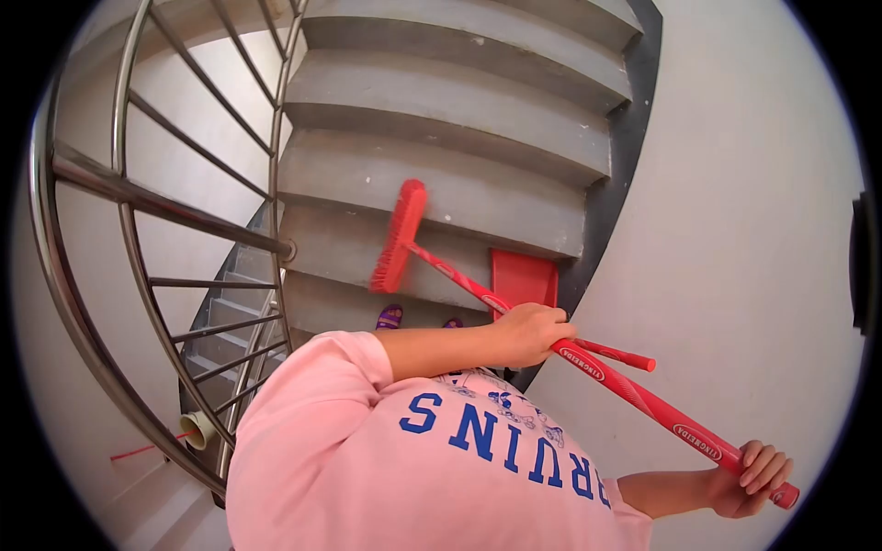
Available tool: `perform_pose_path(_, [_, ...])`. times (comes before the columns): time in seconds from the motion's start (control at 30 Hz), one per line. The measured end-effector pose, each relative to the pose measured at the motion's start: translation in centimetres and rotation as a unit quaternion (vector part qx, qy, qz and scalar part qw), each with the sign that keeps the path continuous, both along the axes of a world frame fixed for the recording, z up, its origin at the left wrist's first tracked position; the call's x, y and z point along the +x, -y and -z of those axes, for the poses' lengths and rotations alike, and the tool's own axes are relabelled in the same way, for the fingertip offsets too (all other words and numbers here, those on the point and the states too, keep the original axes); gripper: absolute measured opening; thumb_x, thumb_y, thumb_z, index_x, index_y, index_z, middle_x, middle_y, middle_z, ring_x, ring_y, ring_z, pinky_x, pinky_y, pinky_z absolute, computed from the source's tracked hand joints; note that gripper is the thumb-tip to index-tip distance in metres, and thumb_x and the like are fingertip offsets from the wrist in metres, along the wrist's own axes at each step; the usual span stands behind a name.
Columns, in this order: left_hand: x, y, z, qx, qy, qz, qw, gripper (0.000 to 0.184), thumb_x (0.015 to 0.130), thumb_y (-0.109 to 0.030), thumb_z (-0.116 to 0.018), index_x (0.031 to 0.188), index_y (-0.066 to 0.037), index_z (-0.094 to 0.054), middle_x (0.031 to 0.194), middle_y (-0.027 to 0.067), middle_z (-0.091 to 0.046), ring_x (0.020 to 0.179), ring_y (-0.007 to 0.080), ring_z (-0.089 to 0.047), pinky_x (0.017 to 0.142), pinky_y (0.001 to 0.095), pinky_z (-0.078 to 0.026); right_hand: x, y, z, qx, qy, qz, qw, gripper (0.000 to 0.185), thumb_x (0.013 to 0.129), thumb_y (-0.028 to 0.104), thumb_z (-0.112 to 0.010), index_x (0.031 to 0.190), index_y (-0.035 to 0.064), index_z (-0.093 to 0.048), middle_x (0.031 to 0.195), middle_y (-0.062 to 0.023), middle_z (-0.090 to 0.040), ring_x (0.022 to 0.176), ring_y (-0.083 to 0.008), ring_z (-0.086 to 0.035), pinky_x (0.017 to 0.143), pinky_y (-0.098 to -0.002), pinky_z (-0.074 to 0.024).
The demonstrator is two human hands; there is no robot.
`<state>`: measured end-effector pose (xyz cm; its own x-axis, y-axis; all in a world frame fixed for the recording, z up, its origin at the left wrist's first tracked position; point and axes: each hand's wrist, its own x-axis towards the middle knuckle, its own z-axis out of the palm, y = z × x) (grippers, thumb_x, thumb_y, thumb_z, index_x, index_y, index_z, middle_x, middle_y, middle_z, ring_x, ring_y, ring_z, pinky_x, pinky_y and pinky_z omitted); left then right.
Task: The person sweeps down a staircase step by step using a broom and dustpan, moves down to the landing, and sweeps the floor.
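Observation:
A red broom (634,395) slants across the view, its bristled head (400,237) over a grey stair step on the far side. My left hand (531,334) is closed around the middle of its handle. Close to the top end of that handle, my right hand (755,477) has its fingers wrapped round it. A red dustpan (524,277) is beyond my left hand, near the wall side of the stairs. A thinner red rod (625,356) sticks out past my left hand. Whether it joins the dustpan, or is held too, is hidden.
Grey concrete stairs (441,156) curve upward ahead. A metal railing (184,211) runs along the left, with lower steps (243,308) behind it. A white wall (735,230) with a dark skirting band (617,174) is on the right. My purple sandals (390,318) show below. A pale pipe (197,429) is at lower left.

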<state>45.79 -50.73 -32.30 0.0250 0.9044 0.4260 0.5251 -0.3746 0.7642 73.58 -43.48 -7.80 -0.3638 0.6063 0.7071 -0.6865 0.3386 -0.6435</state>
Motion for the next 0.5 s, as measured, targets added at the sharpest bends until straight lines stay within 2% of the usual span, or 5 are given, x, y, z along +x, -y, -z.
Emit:
perform_pose_path(0.1, [-3.8, 4.2, 0.0, -0.032, -0.002, -0.064, 0.997, 0.015, 0.073, -0.012, -0.064, 0.087, -0.010, -0.058, 0.081, 0.0086, -0.056, 0.075, 0.0293, -0.057, 0.064, 0.0397, -0.046, -4.3, -1.1, 0.2, -0.029, 0.034, -0.096, 0.994, 0.017, 0.084, 0.010, -0.059, 0.089, 0.0081, -0.042, 0.066, -0.0009, -0.046, 0.062, -0.0137, -0.048, 0.069, -0.0318, -0.0409])
perform_pose_path(0.17, [-6.6, 6.8, 0.5, -0.052, 0.004, -0.112, 0.992, 0.017, 0.073, -0.010, -0.064, 0.088, -0.010, -0.059, 0.081, 0.0085, -0.057, 0.076, 0.0295, -0.057, 0.065, 0.0400, -0.047, -9.2, -1.2, 1.2, -0.069, 0.049, -0.134, 0.987, 0.016, 0.085, 0.006, -0.056, 0.084, 0.0092, -0.041, 0.065, 0.0002, -0.040, 0.060, -0.0112, -0.039, 0.063, -0.0273, -0.0324])
perform_pose_path(0.27, [-10.7, 10.4, 3.3, -0.118, 0.000, -0.196, 0.973, 0.019, 0.072, -0.008, -0.063, 0.091, -0.010, -0.059, 0.083, 0.0097, -0.057, 0.079, 0.0314, -0.058, 0.068, 0.0410, -0.047, -16.5, -0.9, 3.8, -0.091, 0.125, -0.197, 0.968, 0.011, 0.089, 0.011, -0.053, 0.094, 0.0067, -0.044, 0.075, -0.0033, -0.043, 0.071, -0.0169, -0.045, 0.082, -0.0374, -0.0405])
perform_pose_path(0.33, [-13.4, 12.3, 5.5, -0.150, -0.001, -0.242, 0.959, 0.019, 0.073, -0.008, -0.063, 0.091, -0.010, -0.059, 0.085, 0.0108, -0.057, 0.081, 0.0328, -0.057, 0.070, 0.0414, -0.047, -20.5, -0.4, 5.7, -0.078, 0.175, -0.208, 0.959, 0.012, 0.089, 0.013, -0.051, 0.098, 0.0071, -0.045, 0.078, -0.0046, -0.046, 0.077, -0.0193, -0.049, 0.091, -0.0427, -0.0425])
perform_pose_path(0.5, [-19.1, 14.6, 9.9, -0.172, 0.010, -0.304, 0.937, 0.016, 0.073, -0.006, -0.061, 0.089, -0.008, -0.060, 0.087, 0.0128, -0.059, 0.083, 0.0341, -0.057, 0.072, 0.0412, -0.047, -27.7, 1.5, 9.6, -0.109, 0.195, -0.201, 0.954, 0.015, 0.087, 0.010, -0.052, 0.101, 0.0049, -0.047, 0.086, -0.0117, -0.055, 0.087, -0.0267, -0.056, 0.091, -0.0458, -0.0428])
